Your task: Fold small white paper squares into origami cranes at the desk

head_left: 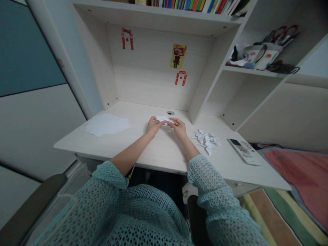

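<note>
A small piece of folded white paper (162, 118) is held between my two hands, just above the middle of the desk. My left hand (154, 125) pinches its left side, thumb toward the centre. My right hand (178, 126) grips the right side with bent fingers. The two thumbs nearly meet at the paper's near edge. To the right of my right hand lies a small heap of folded paper pieces (206, 138) with pointed ends. Flat sheets of white paper (107, 124) are spread at the desk's left side.
The white desk (153, 150) has a back panel with red and yellow stickers. A phone (244, 152) lies near its right edge. A round cable hole (170, 112) is behind my hands. Above are a shelf of books (189, 4) and cups with scissors (268, 54).
</note>
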{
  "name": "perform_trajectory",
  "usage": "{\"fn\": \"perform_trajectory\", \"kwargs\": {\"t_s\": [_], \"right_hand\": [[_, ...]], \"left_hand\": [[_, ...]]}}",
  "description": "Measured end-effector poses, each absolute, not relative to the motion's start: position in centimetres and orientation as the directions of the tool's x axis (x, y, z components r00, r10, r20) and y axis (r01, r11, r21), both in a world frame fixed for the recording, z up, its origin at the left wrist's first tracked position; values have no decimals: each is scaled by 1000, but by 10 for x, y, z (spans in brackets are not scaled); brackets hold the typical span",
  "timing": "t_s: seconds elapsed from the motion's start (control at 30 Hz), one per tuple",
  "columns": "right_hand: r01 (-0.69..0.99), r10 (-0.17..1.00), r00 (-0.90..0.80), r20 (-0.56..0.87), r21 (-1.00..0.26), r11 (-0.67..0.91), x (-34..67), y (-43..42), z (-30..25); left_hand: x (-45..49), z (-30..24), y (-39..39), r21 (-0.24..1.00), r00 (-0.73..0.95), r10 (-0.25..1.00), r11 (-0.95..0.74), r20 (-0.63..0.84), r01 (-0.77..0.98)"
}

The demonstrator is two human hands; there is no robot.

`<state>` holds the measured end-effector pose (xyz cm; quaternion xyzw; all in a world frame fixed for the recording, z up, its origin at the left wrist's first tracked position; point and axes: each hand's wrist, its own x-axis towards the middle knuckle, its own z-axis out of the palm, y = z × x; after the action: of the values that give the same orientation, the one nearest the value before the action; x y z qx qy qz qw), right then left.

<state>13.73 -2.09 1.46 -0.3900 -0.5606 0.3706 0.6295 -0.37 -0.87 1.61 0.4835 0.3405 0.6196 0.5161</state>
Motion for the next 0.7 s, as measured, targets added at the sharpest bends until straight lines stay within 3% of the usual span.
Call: {"fn": "perform_trajectory", "kwargs": {"t_s": [0.37,0.7], "right_hand": [[-32,908,28,418,-908,418,139,-15,11],[-62,938,57,341,-937,344,136,-22,16]], "left_hand": [[-7,15,-4,921,-32,981,-192,193,-340],[-10,17,-2,932,-34,965,-260,260,-252]]}}
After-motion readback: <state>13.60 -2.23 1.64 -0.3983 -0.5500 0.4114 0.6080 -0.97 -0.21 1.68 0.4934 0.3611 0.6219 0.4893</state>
